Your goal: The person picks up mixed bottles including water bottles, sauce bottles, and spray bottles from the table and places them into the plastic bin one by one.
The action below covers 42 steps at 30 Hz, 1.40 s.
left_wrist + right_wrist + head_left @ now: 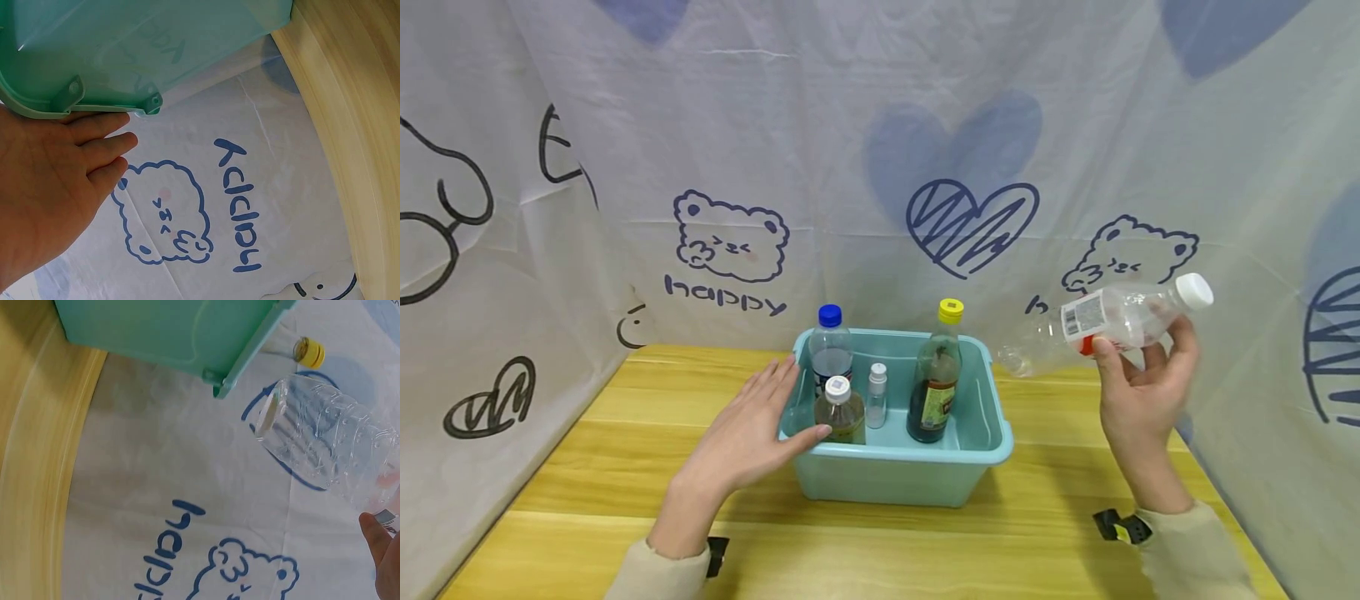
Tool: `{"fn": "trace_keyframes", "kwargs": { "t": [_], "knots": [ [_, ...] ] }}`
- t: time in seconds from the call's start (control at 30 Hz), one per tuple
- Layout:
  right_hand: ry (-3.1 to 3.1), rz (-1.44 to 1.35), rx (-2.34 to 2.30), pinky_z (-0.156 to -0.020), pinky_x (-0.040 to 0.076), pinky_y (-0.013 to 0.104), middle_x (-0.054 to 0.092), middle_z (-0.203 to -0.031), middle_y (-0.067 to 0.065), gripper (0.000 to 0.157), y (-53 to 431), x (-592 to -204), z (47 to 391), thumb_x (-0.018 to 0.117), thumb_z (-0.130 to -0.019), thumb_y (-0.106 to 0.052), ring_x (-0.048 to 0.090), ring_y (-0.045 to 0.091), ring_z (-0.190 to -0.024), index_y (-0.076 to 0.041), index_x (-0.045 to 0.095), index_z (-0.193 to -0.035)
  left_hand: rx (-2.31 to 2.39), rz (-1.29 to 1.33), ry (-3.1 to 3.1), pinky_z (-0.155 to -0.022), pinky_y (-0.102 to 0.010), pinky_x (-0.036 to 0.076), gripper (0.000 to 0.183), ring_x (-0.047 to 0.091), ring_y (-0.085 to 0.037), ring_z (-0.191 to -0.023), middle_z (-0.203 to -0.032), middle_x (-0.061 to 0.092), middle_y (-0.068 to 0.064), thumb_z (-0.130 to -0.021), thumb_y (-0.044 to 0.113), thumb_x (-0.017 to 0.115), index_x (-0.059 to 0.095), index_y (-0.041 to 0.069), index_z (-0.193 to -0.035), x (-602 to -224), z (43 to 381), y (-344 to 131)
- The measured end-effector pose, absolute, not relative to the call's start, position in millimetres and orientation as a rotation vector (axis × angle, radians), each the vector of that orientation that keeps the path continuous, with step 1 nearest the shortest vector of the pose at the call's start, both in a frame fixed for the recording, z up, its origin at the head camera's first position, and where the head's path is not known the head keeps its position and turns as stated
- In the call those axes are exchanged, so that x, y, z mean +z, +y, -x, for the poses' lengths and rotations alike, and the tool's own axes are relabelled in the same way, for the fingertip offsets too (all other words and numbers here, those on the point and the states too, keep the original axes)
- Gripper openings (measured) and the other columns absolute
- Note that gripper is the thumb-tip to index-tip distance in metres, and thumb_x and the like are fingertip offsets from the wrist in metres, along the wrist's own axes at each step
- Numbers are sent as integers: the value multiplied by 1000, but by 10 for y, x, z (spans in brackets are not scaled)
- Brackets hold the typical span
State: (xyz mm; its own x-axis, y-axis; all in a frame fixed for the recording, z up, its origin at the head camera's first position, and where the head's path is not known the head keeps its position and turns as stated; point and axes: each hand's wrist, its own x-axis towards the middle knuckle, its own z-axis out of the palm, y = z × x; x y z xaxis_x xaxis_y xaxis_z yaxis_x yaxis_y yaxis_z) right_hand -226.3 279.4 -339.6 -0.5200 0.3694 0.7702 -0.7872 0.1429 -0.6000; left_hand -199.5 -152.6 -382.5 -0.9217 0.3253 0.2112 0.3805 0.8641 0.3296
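Note:
My left hand (741, 433) rests on the left rim of a light teal plastic bin (887, 482), its fingers straight along the outer side and the thumb over the front corner. In the left wrist view the fingers (103, 147) lie against the bin's edge. To the right of the bin, my right hand (1150, 408) grips a clear plastic bottle (1131, 315) with a white cap and a white-and-red label. This bottle is held in the air, tilted, its base toward the bin and its cap up to the right. It looks empty.
Inside the bin stand a blue-capped clear bottle (831, 360), a white-capped bottle (841, 417), a small clear bottle (877, 404) and a dark sauce bottle (936, 404) with a yellow cap. The bin sits on a wooden table (625, 467). A printed curtain (842, 167) hangs behind.

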Motion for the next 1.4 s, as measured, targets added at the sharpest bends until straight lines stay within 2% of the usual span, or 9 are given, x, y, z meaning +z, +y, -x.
{"fn": "trace_keyframes", "kwargs": {
  "t": [0.53, 0.73, 0.97, 1.13, 1.4],
  "knots": [
    [-1495, -619, 1535, -95, 59, 24, 46, -149, 21, 76, 2535, -3416, 2233, 67, -87, 19, 56, 34, -130, 3, 34, -154, -554, 545, -2887, -130, -52, 16, 107, 18, -39, -158, -172, 17, -15, -96, 77, 48, 24, -2, -163, -3832, 1994, -1521],
    [-1608, -615, 1444, -94, 59, 22, 46, -151, 16, 80, 2431, -3427, 2174, 66, -88, 20, 57, 30, -132, 2, 31, -156, -556, 546, -2877, -130, -51, 16, 107, 18, -38, -158, -172, 17, -15, -95, 78, 48, 24, -2, -163, -3840, 2005, -1523],
    [-1709, -600, 1364, -92, 58, 18, 49, -149, 9, 77, 2323, -3472, 2149, 74, -90, 10, 59, 23, -132, 0, 35, -155, -558, 548, -2874, -130, -51, 16, 107, 18, -38, -158, -172, 17, -15, -95, 78, 49, 24, -2, -163, -3852, 2011, -1529],
    [-1762, -620, 1335, -90, 58, 18, 50, -146, 7, 76, 2246, -3503, 2155, 75, -86, 14, 60, 19, -129, 1, 39, -152, -562, 547, -2877, -130, -51, 16, 108, 17, -38, -158, -172, 17, -15, -95, 78, 49, 23, -1, -164, -3857, 2015, -1531],
    [-1798, -691, 1296, -86, 60, 19, 52, -144, 14, 85, 2137, -3597, 2198, 79, -78, 18, 64, 14, -123, 5, 40, -151, -556, 547, -2883, -130, -51, 16, 107, 17, -37, -159, -172, 17, -15, -95, 78, 48, 23, -1, -164, -3852, 2014, -1529]
  ]
}}
